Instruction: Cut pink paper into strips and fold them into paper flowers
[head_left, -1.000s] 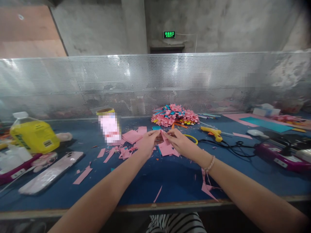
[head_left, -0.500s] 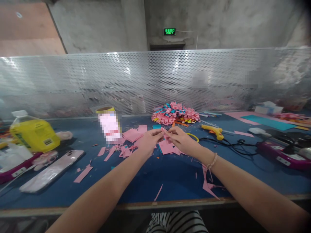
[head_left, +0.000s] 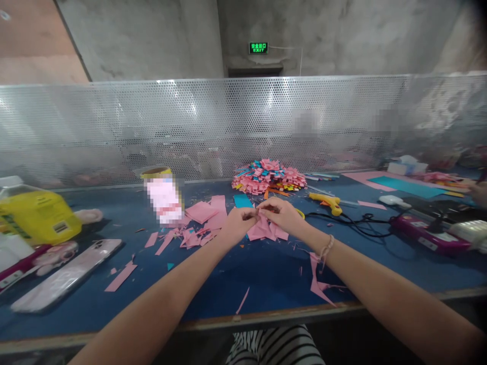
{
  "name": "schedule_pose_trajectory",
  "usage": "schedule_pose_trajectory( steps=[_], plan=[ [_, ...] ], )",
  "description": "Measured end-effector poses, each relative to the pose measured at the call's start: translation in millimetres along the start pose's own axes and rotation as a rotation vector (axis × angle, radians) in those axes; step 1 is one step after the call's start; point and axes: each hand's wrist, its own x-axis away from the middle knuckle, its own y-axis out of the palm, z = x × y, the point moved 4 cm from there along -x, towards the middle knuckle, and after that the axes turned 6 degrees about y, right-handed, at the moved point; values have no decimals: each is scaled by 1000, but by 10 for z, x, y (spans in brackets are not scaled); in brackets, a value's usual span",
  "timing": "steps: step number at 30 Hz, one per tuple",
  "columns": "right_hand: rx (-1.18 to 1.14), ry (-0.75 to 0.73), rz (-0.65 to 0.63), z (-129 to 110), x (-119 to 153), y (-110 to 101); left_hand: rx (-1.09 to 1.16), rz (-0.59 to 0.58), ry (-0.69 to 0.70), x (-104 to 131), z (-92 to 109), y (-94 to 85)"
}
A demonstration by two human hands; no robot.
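My left hand (head_left: 240, 224) and my right hand (head_left: 280, 214) meet over the middle of the table, fingertips pinched together. A small pink paper piece is between them, almost wholly covered by the fingers. Just beneath my right hand lie pink paper squares (head_left: 262, 231), and a blue paper strip (head_left: 242, 201) is behind the hands. To the left are more pink paper sheets (head_left: 201, 212) and scattered offcuts. Beyond the hands sits a heap of folded pink, blue and yellow paper pieces (head_left: 268, 177).
A yellow glue gun (head_left: 327, 201) and its black cord lie right, near a purple power strip (head_left: 429, 235). At left are a phone (head_left: 68, 274) and a yellow bottle (head_left: 40, 215). A perforated metal screen (head_left: 213, 126) closes the table's back.
My view has turned slightly right, so the table's things appear further left. My fingertips now cover the pink paper piece that showed between them before.
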Motion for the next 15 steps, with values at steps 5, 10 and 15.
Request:
schedule_pose_trajectory(
  steps=[5,10,15],
  plan=[
    [-149,100,-49,79,-12,33,-283,-72,78,1,68,35],
    [-376,201,-78,125,-12,65,-213,-60,112,-38,-23,46],
    [-487,303,-33,93,-1,53,-197,-16,120,-30,-13,46]
  ],
)
